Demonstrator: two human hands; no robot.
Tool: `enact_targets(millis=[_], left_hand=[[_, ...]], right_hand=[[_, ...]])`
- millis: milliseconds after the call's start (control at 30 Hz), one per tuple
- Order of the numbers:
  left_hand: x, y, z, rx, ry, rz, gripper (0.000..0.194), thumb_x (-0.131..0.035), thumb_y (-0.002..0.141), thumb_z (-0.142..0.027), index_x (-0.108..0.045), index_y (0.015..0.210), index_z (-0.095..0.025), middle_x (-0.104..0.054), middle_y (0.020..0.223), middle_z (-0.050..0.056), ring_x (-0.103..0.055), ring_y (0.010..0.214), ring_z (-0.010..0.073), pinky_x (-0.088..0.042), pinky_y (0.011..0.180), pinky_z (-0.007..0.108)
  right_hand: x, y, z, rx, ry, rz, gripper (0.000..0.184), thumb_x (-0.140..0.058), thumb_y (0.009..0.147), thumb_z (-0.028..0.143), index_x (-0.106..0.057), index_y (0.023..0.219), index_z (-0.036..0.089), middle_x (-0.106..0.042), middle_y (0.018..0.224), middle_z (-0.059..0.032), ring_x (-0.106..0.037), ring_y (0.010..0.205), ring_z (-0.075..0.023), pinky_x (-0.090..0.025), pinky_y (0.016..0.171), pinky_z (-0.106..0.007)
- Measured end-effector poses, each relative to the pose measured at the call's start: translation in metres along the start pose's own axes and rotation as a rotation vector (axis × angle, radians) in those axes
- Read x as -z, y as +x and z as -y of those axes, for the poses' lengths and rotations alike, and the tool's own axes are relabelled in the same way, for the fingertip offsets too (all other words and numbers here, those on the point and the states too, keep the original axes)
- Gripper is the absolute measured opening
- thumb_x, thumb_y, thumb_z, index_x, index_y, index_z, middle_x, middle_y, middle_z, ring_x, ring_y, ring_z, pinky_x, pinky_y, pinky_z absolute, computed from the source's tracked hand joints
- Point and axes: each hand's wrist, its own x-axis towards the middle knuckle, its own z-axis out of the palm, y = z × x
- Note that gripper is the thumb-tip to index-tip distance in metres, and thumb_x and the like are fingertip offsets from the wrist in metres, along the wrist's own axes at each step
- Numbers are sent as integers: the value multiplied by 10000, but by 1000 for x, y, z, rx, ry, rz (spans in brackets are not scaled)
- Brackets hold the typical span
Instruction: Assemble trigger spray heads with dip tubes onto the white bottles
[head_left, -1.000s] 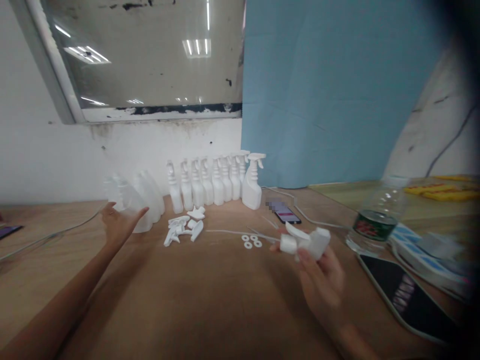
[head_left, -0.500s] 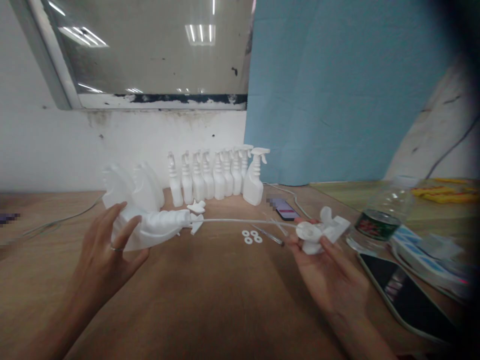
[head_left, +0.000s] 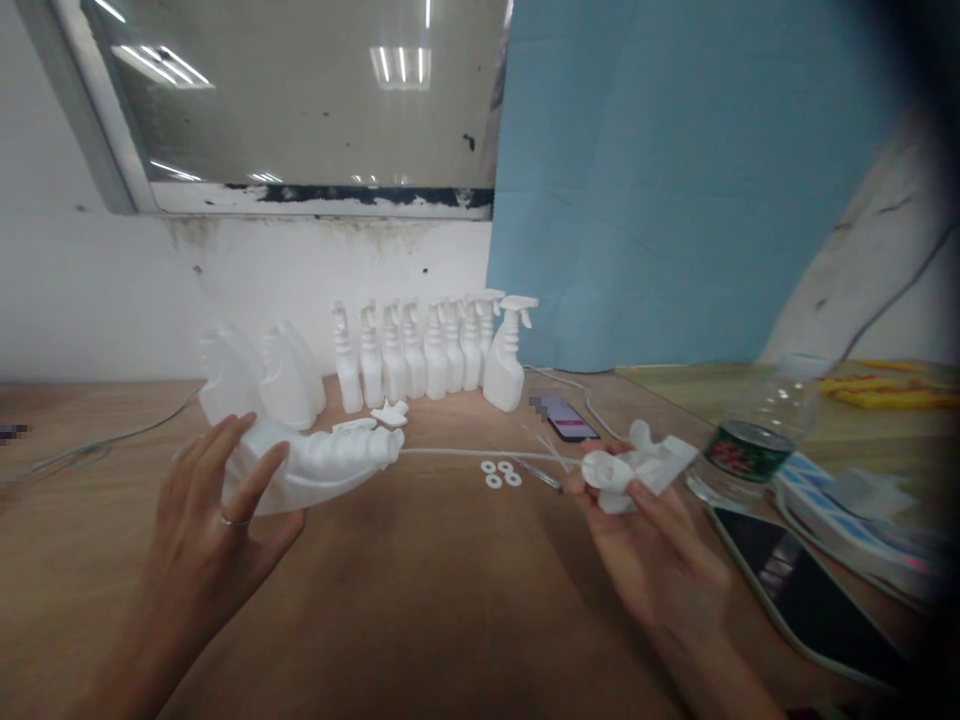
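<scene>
A: What is held at this moment?

B: An empty white bottle (head_left: 311, 465) is gripped by the left hand (head_left: 206, 520), fingers curled around its base; it lies nearly level above the table (head_left: 420, 600), neck pointing right. A spray head (head_left: 637, 465) is held in the right hand (head_left: 649, 540), fingers loosely closed under it, and its thin tube (head_left: 480, 455) runs left toward the bottle's neck.

A: What has changed since a second ago?

B: The left hand was then at the group of empty bottles (head_left: 262, 375) near the wall, open against one. That bottle has since been lifted and tipped on its side. Half a second ago the tube's tip was near the loose triggers (head_left: 375, 418); now it appears to meet the bottle's mouth, though whether it is inside cannot be told.

A: And the meaning of that?

B: The two parts have been brought into line, so joining seems to be under way.

A: Anything else nearby?

B: Three washers (head_left: 501, 472) lie under the tube, finished sprayers (head_left: 435, 350) stand at the wall, and a water bottle (head_left: 757, 430) and a phone (head_left: 810, 600) lie to the right.
</scene>
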Motion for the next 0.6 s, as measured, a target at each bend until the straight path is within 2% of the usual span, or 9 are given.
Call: enact_targets(millis=[100, 267, 433, 600], left_hand=[[-4, -1, 0, 1, 2, -3, 759, -762, 790, -208, -365, 1430, -301, -331, 1550, 157, -365, 1393, 421, -338, 1111, 632], [-11, -9, 12, 57, 43, -4, 686, -749, 798, -236, -406, 1390, -272, -372, 1517, 180, -374, 1383, 430, -336, 1096, 641], [-12, -10, 9, 83, 39, 22, 668, -746, 810, -244, -406, 1385, -268, -372, 1515, 188, -373, 1383, 429, -330, 1094, 634], [-3, -4, -10, 13, -36, 22, 737, -744, 800, -195, -367, 1424, -306, -363, 1526, 155, -369, 1388, 411, -323, 1107, 620]], right_hand=[[0, 2, 4, 35, 53, -53, 205, -562, 865, 195, -716, 982, 262, -692, 1022, -29, -645, 856, -183, -555, 782, -350], [5, 7, 7, 70, 127, -163, 229, -530, 866, 146, -721, 926, 256, -672, 999, -25, -620, 965, -178, -554, 734, -302], [4, 6, 6, 63, 123, -105, 223, -533, 857, 147, -720, 928, 246, -682, 975, -22, -631, 917, -173, -554, 727, -299], [-2, 1, 3, -16, -5, 11, 174, -587, 861, 232, -715, 977, 250, -707, 1020, -42, -658, 798, -198, -551, 738, -358]])
